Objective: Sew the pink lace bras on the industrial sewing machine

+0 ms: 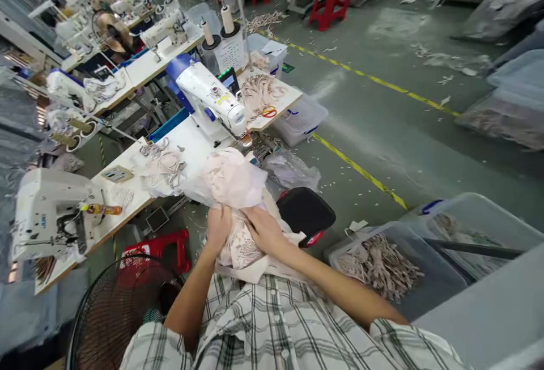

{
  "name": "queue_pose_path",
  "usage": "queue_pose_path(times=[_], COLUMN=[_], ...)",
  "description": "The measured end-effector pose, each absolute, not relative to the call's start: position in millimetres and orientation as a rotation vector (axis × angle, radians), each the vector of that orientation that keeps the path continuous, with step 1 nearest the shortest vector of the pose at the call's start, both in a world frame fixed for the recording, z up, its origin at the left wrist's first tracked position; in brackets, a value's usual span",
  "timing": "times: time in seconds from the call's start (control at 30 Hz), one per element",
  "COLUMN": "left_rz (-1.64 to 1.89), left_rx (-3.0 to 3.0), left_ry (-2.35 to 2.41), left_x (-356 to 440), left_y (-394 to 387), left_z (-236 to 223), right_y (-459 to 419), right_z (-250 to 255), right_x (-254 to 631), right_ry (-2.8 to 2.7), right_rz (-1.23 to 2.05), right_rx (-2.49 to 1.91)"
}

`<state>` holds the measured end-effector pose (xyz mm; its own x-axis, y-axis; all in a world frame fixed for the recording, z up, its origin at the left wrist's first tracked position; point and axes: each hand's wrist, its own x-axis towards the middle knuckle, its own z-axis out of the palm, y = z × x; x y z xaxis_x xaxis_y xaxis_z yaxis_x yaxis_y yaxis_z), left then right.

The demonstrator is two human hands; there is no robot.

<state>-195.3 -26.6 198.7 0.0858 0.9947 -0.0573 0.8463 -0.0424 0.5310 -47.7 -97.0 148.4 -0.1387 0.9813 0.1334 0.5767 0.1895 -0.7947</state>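
Observation:
Close to my body, my left hand (219,227) has its fingers closed on the near edge of a pale pink fabric bundle (233,176). Thin, whitish, see-through material wraps the bundle's sides; I cannot tell whether it is a bag or sheer cloth. My right hand (264,229) grips the same edge from the other side, fingers bent inward. Between my wrists lies a patterned, lace-like pale pink piece (241,247) against my lap. Just beyond the bundle stands a white and blue sewing machine (212,97) on a white table (193,139).
Scissors with orange handles (269,111) lie beside a heap of beige straps (257,95). A black stool seat (306,215) is at my right, near a plastic bin (395,262) of straps. A fan (123,313) and a red stool (176,248) stand left.

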Motion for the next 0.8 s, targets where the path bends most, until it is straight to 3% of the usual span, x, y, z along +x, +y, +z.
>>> queue_pose_path(times=[0.2,0.4,0.57,0.67,0.8], left_rz=[0.459,0.342,0.167,-0.008,-0.277], left_rx=[1.832,1.805,1.922,2.024,2.276], left_ry=[2.241,2.51,2.545,2.47,2.087], left_x=[-278.0,-336.8,-364.0,-352.3,-298.4], left_y=[15.7,139.0,291.2,386.0,459.7], left_z=[190.3,212.1,228.1,202.1,133.2], right_y=[-87.4,-114.8,-131.1,-130.5,-131.4], right_z=[121.2,21.8,-35.3,-50.5,-67.0], right_x=[-35.3,29.6,54.2,36.7,-7.5], right_ry=[-1.691,-1.329,-0.963,-0.674,-0.341], right_rz=[1.003,1.349,1.415,1.441,1.428], right_rx=[-1.184,-1.78,-2.178,-2.296,-2.373])
